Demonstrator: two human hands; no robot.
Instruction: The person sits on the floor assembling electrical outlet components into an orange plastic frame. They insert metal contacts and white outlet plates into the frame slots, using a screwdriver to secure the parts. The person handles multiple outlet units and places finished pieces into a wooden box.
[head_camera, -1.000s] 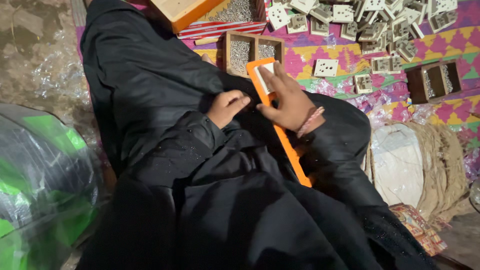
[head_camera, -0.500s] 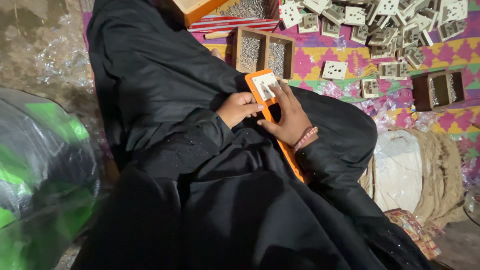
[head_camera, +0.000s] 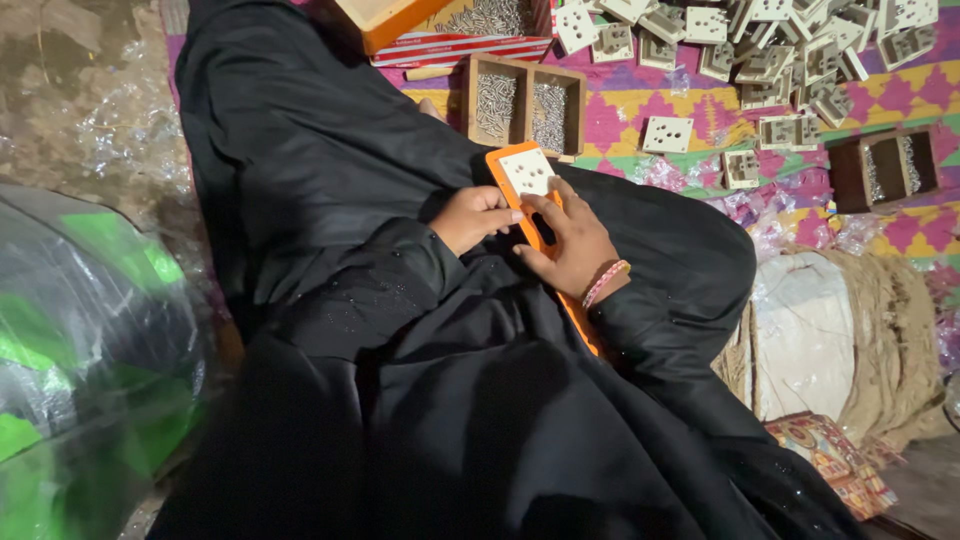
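Observation:
An orange frame plate (head_camera: 512, 168) lies tilted across my lap on black cloth, with a white socket piece (head_camera: 528, 172) set in its upper opening. My left hand (head_camera: 478, 216) is curled with its fingertips pressing the plate's left edge just below the white piece. My right hand (head_camera: 572, 242), with a pink bracelet at the wrist, lies flat over the plate's middle and holds it down. The plate's lower end (head_camera: 585, 335) sticks out under my right wrist.
A wooden two-compartment box (head_camera: 522, 104) of small screws sits just beyond the plate. Many white socket pieces (head_camera: 760, 45) lie scattered on a patterned mat. A second dark wooden box (head_camera: 885, 168) stands at right. A burlap sack (head_camera: 850, 340) and plastic-wrapped bundle (head_camera: 80, 350) flank me.
My left hand has moved up against the plate's edge near the white piece. My right hand slid down and flattened over the plate's middle.

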